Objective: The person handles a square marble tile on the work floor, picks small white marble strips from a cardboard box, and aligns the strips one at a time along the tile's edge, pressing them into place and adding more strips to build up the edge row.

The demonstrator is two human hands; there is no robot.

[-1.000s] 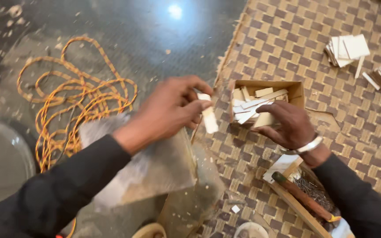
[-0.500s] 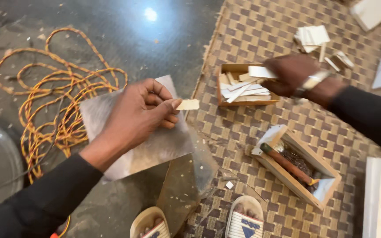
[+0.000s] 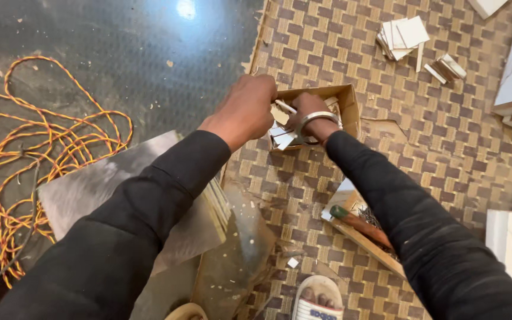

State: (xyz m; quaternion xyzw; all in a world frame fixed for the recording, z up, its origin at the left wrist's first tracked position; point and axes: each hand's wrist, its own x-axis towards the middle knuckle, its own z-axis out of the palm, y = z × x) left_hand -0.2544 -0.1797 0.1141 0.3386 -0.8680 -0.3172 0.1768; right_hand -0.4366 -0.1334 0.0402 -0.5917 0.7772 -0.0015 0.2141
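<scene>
1. The woven mat (image 3: 386,154) now fills more of the view than half a second ago, the orange cord (image 3: 42,154) pushed out to the left.
2. The left hand (image 3: 245,109), which was over the grey sheet (image 3: 102,189), has swung across to the small cardboard box (image 3: 346,109), fingers curled, pinching a thin pale chip (image 3: 284,106) at the box's left edge.
3. The right hand (image 3: 310,112) reaches into the box, bracelet showing; its grip can't be made out.

Woven mat (image 3: 445,154) carries cardboard box (image 3: 351,109), tile pieces (image 3: 401,37); orange cord (image 3: 42,148) on floor (image 3: 108,47).
</scene>
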